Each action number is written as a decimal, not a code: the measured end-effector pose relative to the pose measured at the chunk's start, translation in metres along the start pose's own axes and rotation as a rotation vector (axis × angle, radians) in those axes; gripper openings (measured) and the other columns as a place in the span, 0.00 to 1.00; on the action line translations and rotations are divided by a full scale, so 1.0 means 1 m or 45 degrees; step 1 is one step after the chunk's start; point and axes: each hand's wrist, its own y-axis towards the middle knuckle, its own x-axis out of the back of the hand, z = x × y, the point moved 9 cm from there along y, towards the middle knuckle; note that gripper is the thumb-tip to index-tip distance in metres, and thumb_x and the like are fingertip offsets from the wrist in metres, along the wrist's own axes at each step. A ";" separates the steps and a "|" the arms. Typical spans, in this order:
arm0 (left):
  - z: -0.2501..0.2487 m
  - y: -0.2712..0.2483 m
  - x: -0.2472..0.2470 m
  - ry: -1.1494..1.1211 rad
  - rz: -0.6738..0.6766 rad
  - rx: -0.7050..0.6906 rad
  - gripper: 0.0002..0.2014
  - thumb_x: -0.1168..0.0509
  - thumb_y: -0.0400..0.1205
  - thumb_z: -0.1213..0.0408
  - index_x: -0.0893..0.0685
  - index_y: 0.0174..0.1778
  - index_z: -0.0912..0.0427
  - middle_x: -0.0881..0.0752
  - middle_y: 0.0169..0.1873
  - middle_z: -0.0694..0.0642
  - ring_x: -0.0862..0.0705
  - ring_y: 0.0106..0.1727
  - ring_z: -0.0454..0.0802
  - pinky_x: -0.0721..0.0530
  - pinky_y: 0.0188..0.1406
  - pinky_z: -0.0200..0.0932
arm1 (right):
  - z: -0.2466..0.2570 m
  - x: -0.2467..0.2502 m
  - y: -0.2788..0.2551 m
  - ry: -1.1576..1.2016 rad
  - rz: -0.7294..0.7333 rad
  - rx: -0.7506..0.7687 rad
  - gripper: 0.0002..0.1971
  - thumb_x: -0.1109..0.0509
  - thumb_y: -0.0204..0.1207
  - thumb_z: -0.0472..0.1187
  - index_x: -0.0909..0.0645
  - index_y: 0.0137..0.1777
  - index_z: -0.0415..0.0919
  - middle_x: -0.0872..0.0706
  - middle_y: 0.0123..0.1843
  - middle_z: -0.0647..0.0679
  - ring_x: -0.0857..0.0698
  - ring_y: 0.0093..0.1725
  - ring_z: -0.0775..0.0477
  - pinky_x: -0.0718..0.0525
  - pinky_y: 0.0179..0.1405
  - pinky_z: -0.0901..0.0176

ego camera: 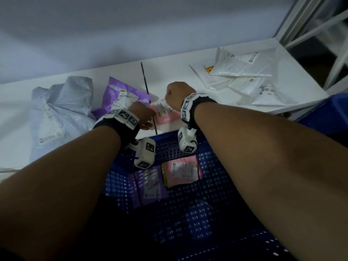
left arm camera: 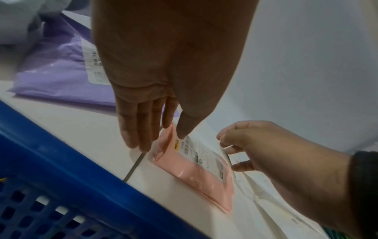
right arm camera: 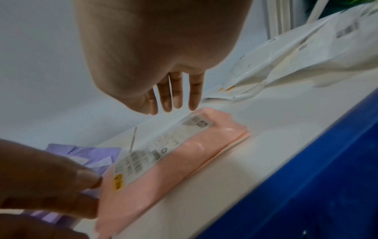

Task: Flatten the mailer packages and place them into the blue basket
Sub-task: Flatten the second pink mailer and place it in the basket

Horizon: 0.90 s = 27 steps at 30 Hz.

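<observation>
A small pink mailer (ego camera: 167, 115) with a white label lies flat on the white table (ego camera: 188, 125), just beyond the blue basket (ego camera: 169, 147). My left hand (ego camera: 145, 117) has straight fingers (left arm camera: 143, 129) resting on the mailer's left end, the thumb on the label. My right hand (ego camera: 176, 95) is curled at the mailer's (left arm camera: 196, 171) far right edge, thumb and forefinger (left arm camera: 225, 140) on either side of that edge. Inside the basket lie a purple mailer (ego camera: 148, 183) and a second pink mailer (ego camera: 184, 171).
On the table to the left are a purple mailer (ego camera: 120, 95) and a large crumpled grey mailer (ego camera: 56, 110). Several white mailers (ego camera: 244, 76) are piled at the right. A dark seam (ego camera: 147, 91) crosses the table. A metal frame (ego camera: 320, 25) stands at the far right.
</observation>
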 end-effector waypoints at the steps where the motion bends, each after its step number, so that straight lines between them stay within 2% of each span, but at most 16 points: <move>1: -0.005 -0.002 -0.001 0.036 0.002 -0.027 0.13 0.34 0.85 0.71 0.17 0.61 0.75 0.13 0.43 0.66 0.11 0.39 0.62 0.11 0.56 0.63 | -0.009 0.005 0.002 -0.042 -0.011 -0.022 0.12 0.39 0.81 0.41 0.16 0.54 0.37 0.14 0.55 0.41 0.15 0.57 0.40 0.19 0.48 0.55; 3: -0.010 -0.002 -0.007 0.076 0.047 -0.053 0.13 0.32 0.83 0.71 0.17 0.61 0.74 0.10 0.48 0.70 0.09 0.46 0.64 0.11 0.54 0.63 | -0.029 0.001 0.002 -0.115 0.058 -0.125 0.18 0.38 0.83 0.44 0.23 0.70 0.38 0.22 0.69 0.39 0.25 0.71 0.38 0.22 0.65 0.48; 6: -0.012 0.003 -0.013 0.130 0.044 -0.109 0.12 0.32 0.84 0.69 0.19 0.61 0.71 0.10 0.48 0.65 0.09 0.45 0.59 0.10 0.53 0.61 | -0.047 -0.018 -0.002 -0.052 0.132 -0.241 0.29 0.34 0.82 0.46 0.34 0.81 0.41 0.31 0.79 0.35 0.32 0.78 0.32 0.31 0.76 0.42; 8: -0.013 0.007 -0.011 0.169 -0.024 -0.125 0.14 0.32 0.84 0.67 0.21 0.62 0.69 0.10 0.48 0.64 0.09 0.44 0.56 0.09 0.50 0.59 | -0.052 -0.037 -0.003 -0.007 0.211 -0.234 0.32 0.32 0.81 0.48 0.36 0.83 0.42 0.32 0.81 0.35 0.28 0.76 0.32 0.28 0.73 0.42; 9: -0.013 0.008 -0.011 0.201 -0.032 -0.122 0.15 0.31 0.83 0.67 0.23 0.64 0.67 0.11 0.49 0.65 0.09 0.44 0.56 0.09 0.50 0.59 | -0.053 -0.044 -0.003 -0.028 0.245 -0.223 0.31 0.32 0.81 0.49 0.35 0.81 0.42 0.28 0.77 0.36 0.23 0.68 0.33 0.23 0.64 0.45; 10: -0.014 0.010 -0.012 0.233 -0.033 -0.134 0.17 0.31 0.83 0.68 0.25 0.66 0.65 0.11 0.50 0.65 0.09 0.44 0.57 0.09 0.51 0.60 | -0.052 -0.048 -0.003 -0.069 0.263 -0.208 0.29 0.33 0.81 0.52 0.34 0.79 0.43 0.23 0.71 0.38 0.20 0.57 0.37 0.22 0.51 0.50; 11: -0.014 0.011 -0.012 0.267 -0.034 -0.146 0.19 0.31 0.82 0.69 0.27 0.67 0.63 0.12 0.51 0.66 0.10 0.44 0.57 0.09 0.51 0.60 | -0.052 -0.048 -0.004 -0.112 0.259 -0.193 0.28 0.34 0.81 0.55 0.33 0.76 0.44 0.21 0.65 0.40 0.21 0.48 0.41 0.25 0.43 0.53; 12: -0.015 0.013 -0.013 0.317 -0.048 -0.178 0.21 0.31 0.81 0.69 0.28 0.68 0.63 0.13 0.52 0.65 0.10 0.45 0.57 0.09 0.50 0.60 | -0.049 -0.048 -0.003 -0.138 0.245 -0.186 0.27 0.34 0.81 0.57 0.32 0.74 0.44 0.22 0.60 0.42 0.22 0.46 0.42 0.27 0.41 0.55; 14: -0.020 0.014 -0.010 0.584 -0.147 -0.293 0.25 0.31 0.80 0.67 0.28 0.73 0.62 0.16 0.58 0.62 0.12 0.53 0.59 0.10 0.52 0.58 | -0.046 -0.050 0.001 -0.182 0.240 -0.184 0.23 0.35 0.83 0.54 0.30 0.72 0.43 0.22 0.57 0.41 0.21 0.49 0.40 0.25 0.44 0.53; 16: -0.025 0.013 -0.012 0.886 -0.246 -0.435 0.27 0.30 0.79 0.63 0.28 0.74 0.59 0.21 0.64 0.63 0.17 0.62 0.61 0.14 0.59 0.57 | -0.046 -0.056 0.004 -0.224 0.294 -0.197 0.20 0.36 0.85 0.47 0.30 0.74 0.42 0.21 0.65 0.37 0.18 0.60 0.39 0.20 0.54 0.50; 19: -0.023 0.016 -0.020 1.074 -0.252 -0.526 0.32 0.25 0.75 0.60 0.29 0.75 0.59 0.27 0.68 0.64 0.23 0.67 0.65 0.18 0.65 0.61 | -0.046 -0.062 0.003 -0.182 0.317 -0.135 0.27 0.33 0.84 0.45 0.34 0.79 0.38 0.25 0.72 0.35 0.23 0.71 0.36 0.23 0.62 0.49; 22: -0.023 0.018 -0.028 1.170 -0.209 -0.627 0.35 0.25 0.76 0.60 0.32 0.78 0.59 0.30 0.72 0.62 0.29 0.74 0.64 0.23 0.71 0.62 | -0.050 -0.061 -0.005 -0.182 0.191 -0.103 0.34 0.30 0.80 0.49 0.38 0.83 0.45 0.33 0.80 0.34 0.32 0.79 0.31 0.28 0.72 0.42; 24: -0.022 0.020 -0.037 1.228 -0.171 -0.683 0.34 0.25 0.77 0.62 0.32 0.77 0.61 0.28 0.72 0.61 0.30 0.75 0.62 0.25 0.74 0.60 | -0.050 -0.061 -0.008 -0.285 0.159 -0.076 0.34 0.30 0.77 0.55 0.36 0.80 0.48 0.34 0.78 0.37 0.35 0.78 0.33 0.29 0.71 0.39; 27: -0.019 0.023 -0.047 1.314 -0.116 -0.714 0.34 0.24 0.76 0.62 0.32 0.75 0.63 0.27 0.70 0.61 0.30 0.74 0.60 0.28 0.74 0.56 | -0.035 -0.051 -0.008 -0.381 0.042 0.037 0.34 0.33 0.72 0.64 0.30 0.74 0.46 0.31 0.73 0.40 0.34 0.75 0.36 0.31 0.68 0.38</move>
